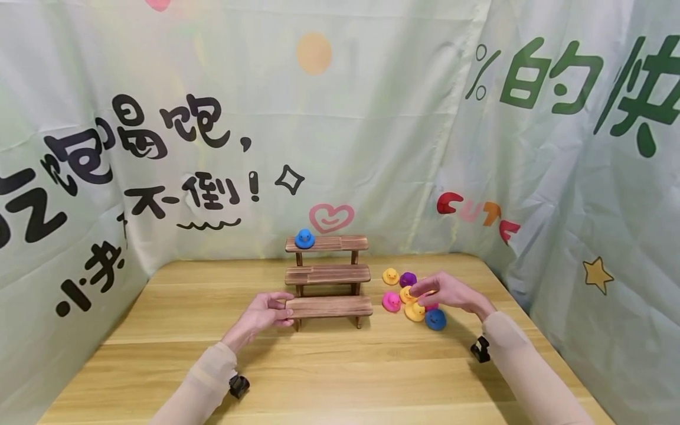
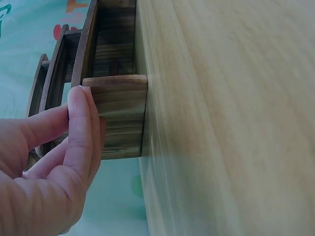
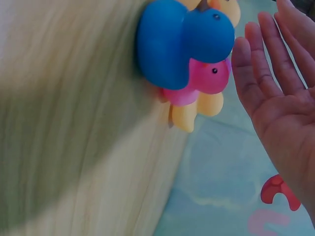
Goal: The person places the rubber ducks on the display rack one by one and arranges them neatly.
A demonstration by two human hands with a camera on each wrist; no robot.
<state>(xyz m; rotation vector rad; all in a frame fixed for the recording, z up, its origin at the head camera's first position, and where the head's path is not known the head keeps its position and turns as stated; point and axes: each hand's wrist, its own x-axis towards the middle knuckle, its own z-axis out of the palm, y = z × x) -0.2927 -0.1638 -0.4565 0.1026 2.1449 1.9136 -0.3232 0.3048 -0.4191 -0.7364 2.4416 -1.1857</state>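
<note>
Trainee: Hazards to be noted?

Instructor: Ducks (image 1: 415,311) could be toppled or scattered by a stray fingertip, since they are packed closely on the worktop (image 1: 340,372), right of the wooden stand (image 1: 326,273). If the stand were tugged, the blue duck (image 1: 305,238) on the top shelf (image 1: 342,242) might be dislodged.

Trainee: How is each grip set?

Instructor: The left grip (image 1: 260,313) is closed, thumb and fingers being pinched on the left end of the lowest shelf (image 1: 329,306). The right grip (image 1: 451,292) is released, fingers nearly straight, and is held over the ducks; nothing is grasped, and whether any duck is touched cannot be told.
</note>
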